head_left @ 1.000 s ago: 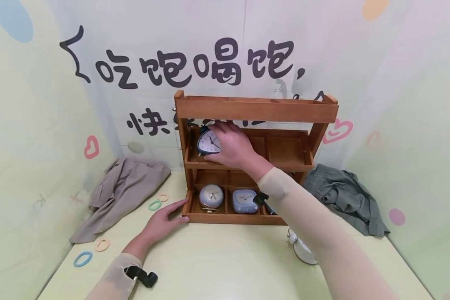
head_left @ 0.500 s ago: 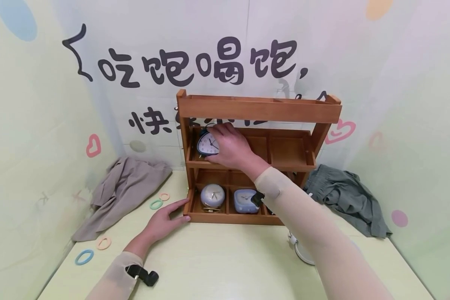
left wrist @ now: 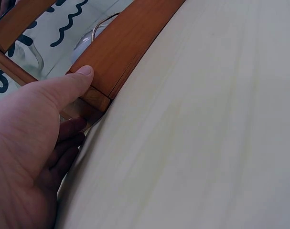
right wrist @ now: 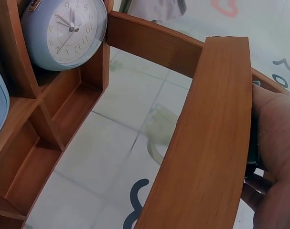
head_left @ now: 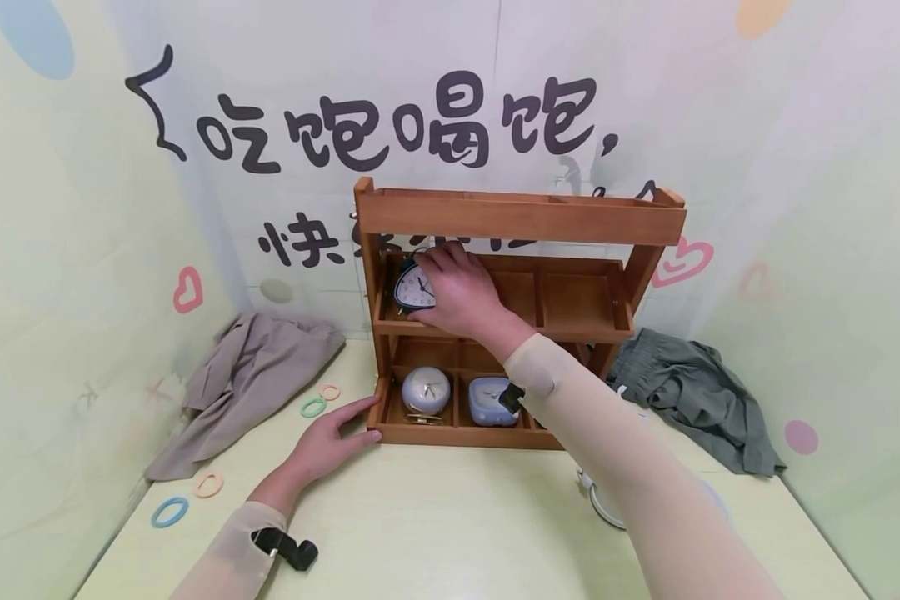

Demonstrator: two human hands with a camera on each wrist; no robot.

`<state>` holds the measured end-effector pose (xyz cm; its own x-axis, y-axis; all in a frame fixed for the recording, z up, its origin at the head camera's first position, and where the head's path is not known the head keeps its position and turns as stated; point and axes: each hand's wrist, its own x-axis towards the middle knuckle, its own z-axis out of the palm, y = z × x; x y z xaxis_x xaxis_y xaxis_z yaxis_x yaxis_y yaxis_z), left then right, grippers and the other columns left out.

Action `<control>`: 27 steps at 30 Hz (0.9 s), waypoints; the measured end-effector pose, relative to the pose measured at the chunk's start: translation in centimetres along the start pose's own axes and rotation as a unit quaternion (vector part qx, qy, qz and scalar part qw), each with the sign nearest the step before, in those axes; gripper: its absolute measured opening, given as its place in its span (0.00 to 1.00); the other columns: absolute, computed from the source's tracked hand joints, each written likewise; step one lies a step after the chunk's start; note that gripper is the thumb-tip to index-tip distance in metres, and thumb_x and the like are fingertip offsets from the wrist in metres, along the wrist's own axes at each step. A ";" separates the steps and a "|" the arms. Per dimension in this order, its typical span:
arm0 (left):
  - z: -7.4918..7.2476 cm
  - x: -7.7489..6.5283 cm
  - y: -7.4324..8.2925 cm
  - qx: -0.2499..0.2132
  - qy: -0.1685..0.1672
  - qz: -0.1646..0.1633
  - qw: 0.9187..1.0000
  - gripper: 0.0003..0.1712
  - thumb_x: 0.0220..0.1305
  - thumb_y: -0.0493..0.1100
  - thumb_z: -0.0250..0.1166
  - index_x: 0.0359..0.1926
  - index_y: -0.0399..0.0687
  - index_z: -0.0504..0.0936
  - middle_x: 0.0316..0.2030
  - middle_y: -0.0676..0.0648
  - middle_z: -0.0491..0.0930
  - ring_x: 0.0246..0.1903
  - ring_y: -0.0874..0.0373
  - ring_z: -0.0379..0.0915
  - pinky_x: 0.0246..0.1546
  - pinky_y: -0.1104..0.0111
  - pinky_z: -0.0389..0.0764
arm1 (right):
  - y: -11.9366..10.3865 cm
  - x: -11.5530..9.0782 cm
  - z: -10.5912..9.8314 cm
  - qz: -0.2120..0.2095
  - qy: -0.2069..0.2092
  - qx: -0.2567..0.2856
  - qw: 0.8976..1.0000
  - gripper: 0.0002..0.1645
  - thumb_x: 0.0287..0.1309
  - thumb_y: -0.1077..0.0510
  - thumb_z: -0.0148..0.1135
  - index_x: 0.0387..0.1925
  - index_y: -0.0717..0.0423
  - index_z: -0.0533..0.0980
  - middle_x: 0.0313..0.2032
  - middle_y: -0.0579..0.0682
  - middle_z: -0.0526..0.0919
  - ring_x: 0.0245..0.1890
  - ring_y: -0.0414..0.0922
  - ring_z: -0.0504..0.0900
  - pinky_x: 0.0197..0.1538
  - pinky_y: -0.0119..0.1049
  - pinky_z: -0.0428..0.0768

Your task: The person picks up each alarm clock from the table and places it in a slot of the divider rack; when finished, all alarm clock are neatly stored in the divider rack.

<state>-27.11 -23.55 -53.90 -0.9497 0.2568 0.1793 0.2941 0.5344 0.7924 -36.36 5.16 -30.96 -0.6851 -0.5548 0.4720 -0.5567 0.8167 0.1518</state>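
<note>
A dark-rimmed alarm clock (head_left: 414, 286) with a white face stands in the left compartment of the middle tier of a brown wooden shelf (head_left: 521, 218). My right hand (head_left: 461, 292) grips this clock from its right side, covering part of the dial. In the right wrist view, a shelf board hides most of the clock. At the lower left corner of the shelf, my left hand (head_left: 328, 448) holds the frame, thumb on the front board and fingers at the side. On the bottom tier sit a round lilac clock (head_left: 426, 390) and a blue square clock (head_left: 489, 402).
Behind my right forearm, a white clock (head_left: 607, 507) lies on the table, partly hidden. A grey-brown cloth (head_left: 247, 383) lies at left and a dark green cloth (head_left: 693, 396) at right. Several coloured rings, including a blue ring (head_left: 169, 512), lie on the left.
Both hands stay nearly in place, the right one still on the alarm clock. The right forearm has shifted slightly left, and the head view has moved a little.
</note>
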 end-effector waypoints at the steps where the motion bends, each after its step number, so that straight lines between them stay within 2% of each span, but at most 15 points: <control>1: 0.0 0.0 0.0 0.000 0.000 0.000 1.000 0.40 0.68 0.66 0.79 0.79 0.72 0.79 0.78 0.53 0.76 0.80 0.45 0.66 0.81 0.40 0.65 | 0.0 0.0 0.0 -0.002 -0.002 0.001 1.000 0.62 0.58 0.27 0.82 0.81 0.58 0.71 0.78 0.58 0.71 0.79 0.59 0.65 0.81 0.54 0.70; 6: 0.0 0.0 0.0 0.001 -0.004 -0.003 1.000 0.40 0.69 0.65 0.78 0.79 0.72 0.79 0.78 0.54 0.75 0.80 0.46 0.66 0.81 0.41 0.64 | -0.1 0.1 -0.3 -0.003 -0.033 0.034 0.999 0.63 0.60 0.32 0.83 0.83 0.60 0.67 0.79 0.60 0.66 0.79 0.59 0.62 0.81 0.49 0.71; 12: 0.0 0.0 0.0 0.003 -0.003 -0.003 1.000 0.41 0.69 0.65 0.78 0.79 0.71 0.78 0.78 0.54 0.75 0.81 0.46 0.65 0.81 0.41 0.64 | -0.4 0.3 -1.2 0.011 -0.073 0.083 0.994 0.61 0.62 0.44 0.85 0.85 0.62 0.63 0.78 0.61 0.62 0.79 0.61 0.58 0.79 0.48 0.73; 20: 0.1 -0.2 0.1 0.002 -0.003 -0.004 1.000 0.40 0.69 0.65 0.78 0.79 0.71 0.79 0.78 0.53 0.75 0.80 0.44 0.66 0.81 0.40 0.64 | -0.7 0.7 -1.7 0.021 -0.121 0.078 0.989 0.60 0.65 0.51 0.83 0.87 0.62 0.58 0.82 0.61 0.57 0.83 0.61 0.54 0.81 0.48 0.70; 22: 0.1 -0.1 0.0 0.004 -0.002 -0.004 1.000 0.40 0.69 0.66 0.78 0.79 0.72 0.79 0.78 0.53 0.76 0.80 0.44 0.66 0.81 0.40 0.64 | -0.6 0.7 -1.9 0.005 -0.124 0.057 0.991 0.60 0.65 0.51 0.82 0.87 0.62 0.59 0.82 0.62 0.58 0.83 0.61 0.55 0.82 0.48 0.69; 27: -0.1 -0.1 0.0 0.008 0.000 -0.005 1.000 0.40 0.69 0.66 0.78 0.79 0.72 0.79 0.78 0.54 0.75 0.80 0.45 0.66 0.81 0.40 0.64 | 0.0 0.6 -2.1 -0.075 -0.100 -0.017 0.992 0.57 0.65 0.48 0.83 0.85 0.63 0.63 0.81 0.63 0.65 0.82 0.62 0.63 0.84 0.50 0.66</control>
<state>-27.05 -23.62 -53.85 -0.9526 0.2517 0.1707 0.2860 0.5506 0.7843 -35.78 5.19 -28.84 -0.6774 -0.6876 0.2612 -0.6451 0.7260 0.2381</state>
